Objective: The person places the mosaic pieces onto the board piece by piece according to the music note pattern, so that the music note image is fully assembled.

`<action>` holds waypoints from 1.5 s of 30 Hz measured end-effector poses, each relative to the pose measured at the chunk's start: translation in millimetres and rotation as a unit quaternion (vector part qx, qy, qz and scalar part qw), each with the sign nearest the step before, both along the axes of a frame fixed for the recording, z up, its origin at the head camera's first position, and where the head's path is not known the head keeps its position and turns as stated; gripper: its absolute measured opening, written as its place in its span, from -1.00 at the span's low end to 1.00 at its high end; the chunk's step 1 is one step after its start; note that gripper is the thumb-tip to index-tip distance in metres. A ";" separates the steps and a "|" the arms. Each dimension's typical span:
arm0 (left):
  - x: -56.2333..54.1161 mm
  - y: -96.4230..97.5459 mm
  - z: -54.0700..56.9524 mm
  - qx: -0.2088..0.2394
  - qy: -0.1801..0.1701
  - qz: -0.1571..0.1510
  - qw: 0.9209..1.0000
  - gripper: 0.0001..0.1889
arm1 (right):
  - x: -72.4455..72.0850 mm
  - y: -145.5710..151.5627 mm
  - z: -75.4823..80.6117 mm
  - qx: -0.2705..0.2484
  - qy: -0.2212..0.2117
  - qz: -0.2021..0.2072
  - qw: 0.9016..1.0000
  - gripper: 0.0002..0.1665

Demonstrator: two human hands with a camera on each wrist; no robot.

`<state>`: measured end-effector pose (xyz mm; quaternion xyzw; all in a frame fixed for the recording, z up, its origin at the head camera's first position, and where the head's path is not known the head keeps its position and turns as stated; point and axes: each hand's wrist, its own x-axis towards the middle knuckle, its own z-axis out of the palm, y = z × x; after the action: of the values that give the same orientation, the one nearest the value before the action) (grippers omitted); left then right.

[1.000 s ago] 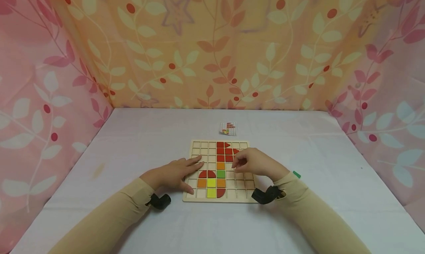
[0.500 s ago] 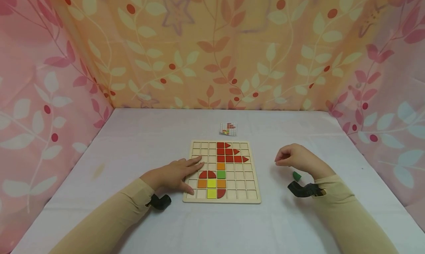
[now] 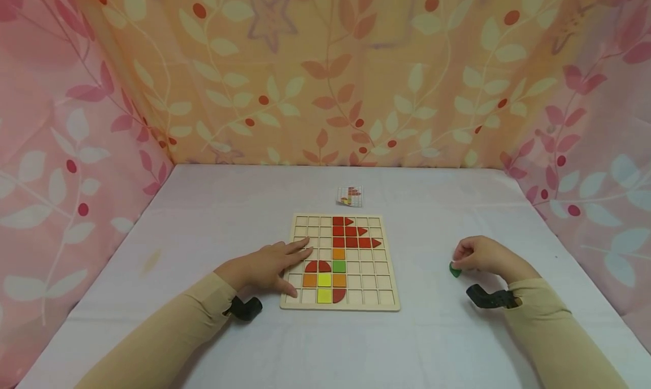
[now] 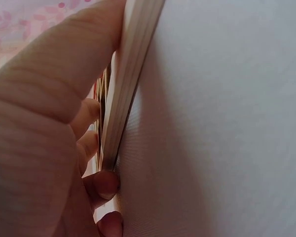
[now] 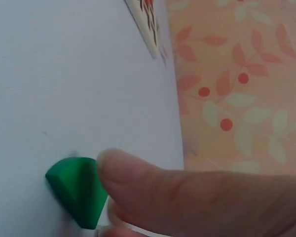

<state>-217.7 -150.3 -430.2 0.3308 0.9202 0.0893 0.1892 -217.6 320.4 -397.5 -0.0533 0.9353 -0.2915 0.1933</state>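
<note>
A wooden grid board (image 3: 373, 308) lies at the middle of the table, with red, orange, yellow and green pieces set in several of its squares. Over its left side my left hand (image 3: 261, 266) rests with fingers spread; in the left wrist view the thumb (image 4: 74, 54) lies against the board's thick edge (image 4: 130, 74). Out to the right, my right hand (image 3: 485, 257) pinches a green quarter-circle block (image 3: 454, 270) between thumb and fingers. That block (image 5: 74, 190) looks tilted in the right wrist view, close to the white cloth; the fingers behind it are mostly hidden.
A small pattern card (image 3: 350, 197) with a curled corner lies behind the board. White cloth (image 3: 229, 202) covers the table. Patterned curtains (image 3: 325, 78) hang at the back and both sides.
My right hand has left the board and moved right to the green quarter-circle block, which it now pinches. A red pointed piece shows at the third row's end. My left hand stays put.
</note>
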 end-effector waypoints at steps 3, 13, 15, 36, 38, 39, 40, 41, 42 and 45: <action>-0.2 0.1 0.5 -0.002 0.000 0.002 1.000 0.06 | -0.6 1.3 -4.0 0.001 0.002 0.009 1.000 -0.74; 0.1 0.4 0.6 -0.003 0.001 0.005 1.000 0.07 | -4.2 -9.6 -3.2 0.054 0.020 0.053 0.997 -0.70; 0.5 0.3 0.8 -0.002 0.000 0.005 1.000 0.07 | -4.5 -11.8 -2.5 0.057 0.019 0.058 0.997 -0.69; 1.2 1.2 5.2 0.005 0.000 -0.007 1.000 0.05 | -10.6 -76.9 17.7 -0.028 0.000 0.091 0.995 -0.96; 1.1 1.5 5.5 0.004 0.000 -0.009 1.000 0.05 | -11.7 -90.1 19.9 -0.045 -0.004 0.093 0.995 -0.97; 1.1 1.4 5.5 0.004 0.002 -0.010 1.000 0.05 | -12.4 -96.8 20.6 -0.050 -0.004 0.095 0.994 -0.97; 1.0 1.4 5.3 0.003 0.003 -0.011 1.000 0.05 | -12.9 -103.6 21.8 -0.053 -0.004 0.100 0.994 -0.96; 1.0 1.5 5.3 0.004 0.004 -0.011 1.000 0.05 | -13.5 -110.6 22.8 -0.055 -0.003 0.106 0.993 -0.95; 1.1 1.5 5.3 0.003 0.004 -0.010 1.000 0.05 | -13.9 -117.7 23.4 -0.055 0.001 0.115 0.992 -0.95; 1.1 1.4 5.4 0.005 0.001 -0.009 1.000 0.06 | -15.1 -139.1 23.9 -0.052 0.014 0.139 0.989 -0.95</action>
<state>-216.6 -148.8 -424.7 0.3397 0.9172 0.0914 0.1871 -232.7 181.3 -373.7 -0.1969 0.9049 -0.3095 0.2157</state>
